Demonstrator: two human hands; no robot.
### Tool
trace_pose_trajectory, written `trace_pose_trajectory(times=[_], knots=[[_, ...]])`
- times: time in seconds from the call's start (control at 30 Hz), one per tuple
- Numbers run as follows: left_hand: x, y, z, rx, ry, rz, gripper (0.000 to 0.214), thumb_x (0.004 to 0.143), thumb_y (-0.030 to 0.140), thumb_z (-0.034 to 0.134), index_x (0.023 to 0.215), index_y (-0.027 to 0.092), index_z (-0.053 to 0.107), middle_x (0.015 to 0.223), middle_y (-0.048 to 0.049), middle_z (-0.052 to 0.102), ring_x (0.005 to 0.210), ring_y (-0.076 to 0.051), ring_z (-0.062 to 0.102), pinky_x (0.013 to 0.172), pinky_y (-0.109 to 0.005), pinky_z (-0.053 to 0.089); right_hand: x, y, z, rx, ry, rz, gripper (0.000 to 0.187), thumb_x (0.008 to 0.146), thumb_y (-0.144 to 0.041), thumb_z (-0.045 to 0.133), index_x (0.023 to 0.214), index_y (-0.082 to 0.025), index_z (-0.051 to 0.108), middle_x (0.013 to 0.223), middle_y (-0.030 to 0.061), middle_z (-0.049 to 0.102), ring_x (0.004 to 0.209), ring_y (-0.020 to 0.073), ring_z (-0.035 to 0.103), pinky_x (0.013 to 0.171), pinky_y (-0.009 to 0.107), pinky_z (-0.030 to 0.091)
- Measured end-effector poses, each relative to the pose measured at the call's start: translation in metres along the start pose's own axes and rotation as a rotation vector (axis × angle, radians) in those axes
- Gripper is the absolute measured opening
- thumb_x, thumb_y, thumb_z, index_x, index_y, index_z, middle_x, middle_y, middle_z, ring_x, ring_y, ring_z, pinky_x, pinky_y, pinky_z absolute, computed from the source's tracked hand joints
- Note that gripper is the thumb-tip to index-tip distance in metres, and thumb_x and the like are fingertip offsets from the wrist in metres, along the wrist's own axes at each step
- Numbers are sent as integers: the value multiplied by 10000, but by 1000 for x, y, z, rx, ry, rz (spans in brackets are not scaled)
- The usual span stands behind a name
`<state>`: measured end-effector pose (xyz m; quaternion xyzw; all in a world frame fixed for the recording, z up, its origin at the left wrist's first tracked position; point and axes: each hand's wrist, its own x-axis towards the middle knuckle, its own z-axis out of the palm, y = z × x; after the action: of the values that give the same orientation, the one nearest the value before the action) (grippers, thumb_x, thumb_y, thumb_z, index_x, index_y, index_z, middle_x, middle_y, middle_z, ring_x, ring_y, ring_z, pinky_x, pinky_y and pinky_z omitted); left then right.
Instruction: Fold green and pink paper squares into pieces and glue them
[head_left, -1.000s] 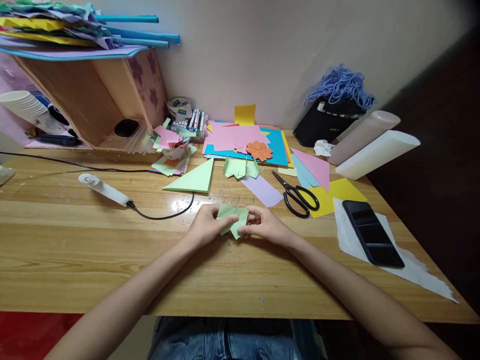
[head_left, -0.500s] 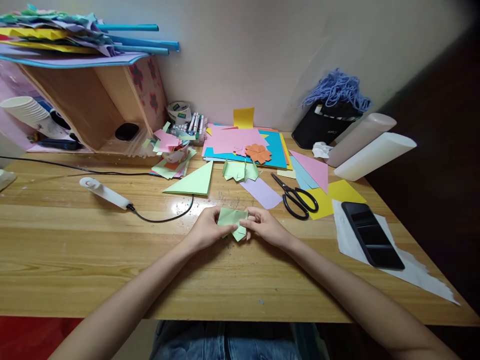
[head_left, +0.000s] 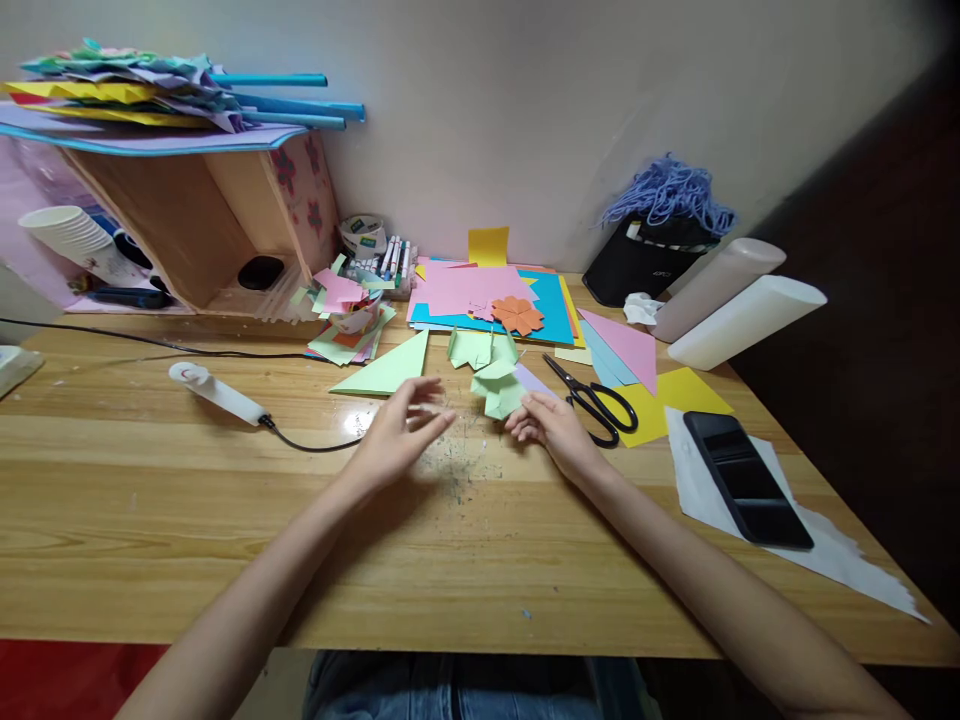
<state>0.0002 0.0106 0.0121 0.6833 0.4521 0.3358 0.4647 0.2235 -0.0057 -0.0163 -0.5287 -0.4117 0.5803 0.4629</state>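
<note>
Leftmost, white corded device (head_left: pixel 221 396): laid on the desk (head_left: pixel 187 550).
Green triangle (head_left: pixel 388 366): set just beyond the left hand (head_left: pixel 391 440).
Left hand: held apart from the right, fingers spread and loosely curved.
Folded green paper (head_left: pixel 500 395): held up before the notched green piece (head_left: pixel 472 349).
Right hand (head_left: pixel 555 430): clamped on the folded paper's near edge.
Black scissors (head_left: pixel 587 387): rested beside that hand.
Phone (head_left: pixel 748 480): laid on white paper (head_left: pixel 851 565).

Near centre, a lavender paper sheet (head_left: pixel 534 379) is partly covered by the folded pale-green paper (head_left: pixel 501 396) and the right hand (head_left: pixel 555 428). Toward eight o'clock, a thin black cable (head_left: pixel 315 450) is lost behind the left hand (head_left: pixel 397 440). A white object (head_left: pixel 16 371) — at nine o'clock — is cut off; at two, the lettering (head_left: pixel 661 273) on the black pouch (head_left: pixel 630 268) cannot be read.
</note>
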Motion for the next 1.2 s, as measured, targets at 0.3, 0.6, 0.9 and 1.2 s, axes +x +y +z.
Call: trace_pose_trajectory(times=[0.3, 0.6, 0.9, 1.2], knots=[[23, -43, -58, 940, 170, -31, 525, 773, 224, 413, 1282, 102, 364, 1316, -183, 412, 1229, -324, 346, 989, -493, 273, 6, -3, -18, -156, 344, -265, 399, 768, -306, 483, 1140, -214, 374, 509, -95, 318, 390, 80, 290, 356, 195, 215], [15, -23, -47, 875, 364, 63, 371, 876, 249, 255, 1053, 146, 564, 907, -104, 630, 850, -219, 564, 716, -288, 387, -18, -2, 3, -602, 50, -606, 451, 834, -263, 468, 1267, -248, 342, 759, 12, 526, 607, 139, 492, 541, 264, 436], [-12, 9, 2, 270, 304, 87, 281, 850, 357, 403, 705, 170, 554, 613, 7, 520, 582, -121, 468, 562, -216, 325, -19, 7, 5, -780, -31, -705, 571, 803, -215, 529, 1324, -313, 318, 1245, 60, 506, 964, 201, 559, 796, 329, 466], [-6, 2, 12, -437, -111, -309, 514, 660, 367, 684, 1113, 160, 555, 1115, -102, 622, 982, -231, 582, 802, -310, 470, -18, 2, 1, -652, -121, -712, 137, 808, -218, 525, 885, -234, 638, 774, 50, 605, 686, 174, 556, 579, 286, 425]])
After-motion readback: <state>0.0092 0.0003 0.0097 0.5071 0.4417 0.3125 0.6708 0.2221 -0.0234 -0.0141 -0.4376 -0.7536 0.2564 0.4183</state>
